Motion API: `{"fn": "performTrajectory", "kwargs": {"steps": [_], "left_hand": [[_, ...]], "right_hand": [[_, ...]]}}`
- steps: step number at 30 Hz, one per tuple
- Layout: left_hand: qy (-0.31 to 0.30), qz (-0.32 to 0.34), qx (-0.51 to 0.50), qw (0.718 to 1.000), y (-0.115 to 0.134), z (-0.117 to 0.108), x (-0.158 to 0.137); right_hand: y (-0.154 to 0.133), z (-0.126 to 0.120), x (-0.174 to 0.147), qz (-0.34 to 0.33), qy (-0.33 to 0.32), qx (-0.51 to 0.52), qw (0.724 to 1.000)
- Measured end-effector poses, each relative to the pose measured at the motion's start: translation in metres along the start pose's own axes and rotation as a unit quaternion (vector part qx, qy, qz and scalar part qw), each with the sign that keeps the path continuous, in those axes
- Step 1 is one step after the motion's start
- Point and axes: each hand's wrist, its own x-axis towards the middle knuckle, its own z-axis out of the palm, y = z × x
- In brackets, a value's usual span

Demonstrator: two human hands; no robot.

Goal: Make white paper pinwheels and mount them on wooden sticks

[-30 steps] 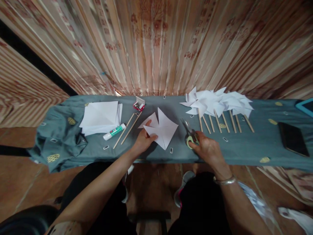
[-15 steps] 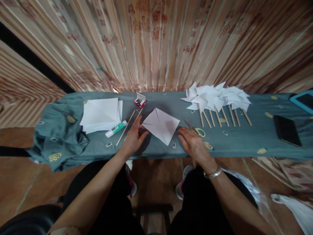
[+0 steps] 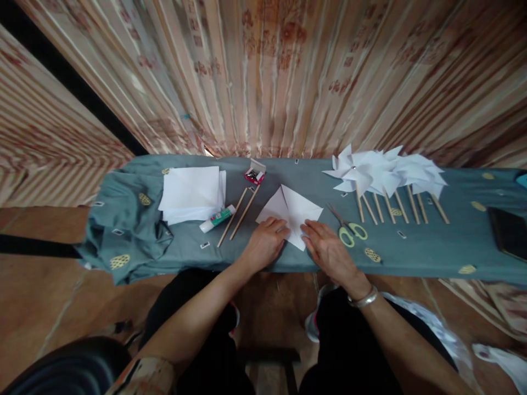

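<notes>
A square sheet of white paper (image 3: pixel 294 211) with slits cut in from its corners lies turned cornerwise on the cloth. My left hand (image 3: pixel 265 244) presses curled fingers onto its lower left edge, its fingertips closed on the paper. On the other side, my right hand (image 3: pixel 331 252) holds the lower right edge between fingertips and thumb. Just right of the paper are green-handled scissors (image 3: pixel 349 233). Two wooden sticks (image 3: pixel 239 216) lie to the left, beside a glue stick (image 3: pixel 217 219).
A stack of white paper (image 3: pixel 191 189) lies at the left. Behind the sticks stands a small open red-and-white box (image 3: pixel 254 173) with small dark items. Several paper pinwheels (image 3: pixel 382 173) on sticks lie at the back right, and a dark phone (image 3: pixel 508 230) farther right.
Both hands have come inward onto the paper, and the left hand has left the sticks. The scissors now show fully. The view has shifted left.
</notes>
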Motion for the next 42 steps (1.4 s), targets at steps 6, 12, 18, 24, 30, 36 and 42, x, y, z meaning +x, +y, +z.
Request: {"fn": "performTrajectory", "kwargs": {"steps": [6,12,18,24,30,36,42], "left_hand": [[-0.025,-0.030,-0.059,0.997,-0.005,-0.003,0.007],[-0.060,-0.023,-0.058,0.996,-0.003,-0.006,0.013],[-0.069,-0.013,-0.052,0.996,-0.006,-0.005,0.012],[-0.065,-0.018,-0.064,0.996,-0.010,-0.002,0.007],[0.016,-0.038,-0.107,0.993,-0.023,-0.009,0.003],[0.260,-0.168,-0.036,0.950,-0.080,-0.044,-0.030],[0.135,-0.213,0.042,0.967,-0.100,-0.051,-0.059]], "right_hand": [[-0.002,0.004,0.006,0.011,0.008,-0.020,1.000],[-0.008,0.008,0.012,0.033,0.045,-0.015,0.998],[-0.011,0.011,0.009,0.046,0.078,-0.002,0.996],[-0.008,0.018,0.006,0.057,0.105,0.030,0.992],[0.000,0.015,0.012,0.050,0.082,0.040,0.995],[0.007,0.011,0.021,0.045,0.069,0.042,0.996],[0.008,0.009,0.022,0.034,0.061,0.041,0.997]]}}
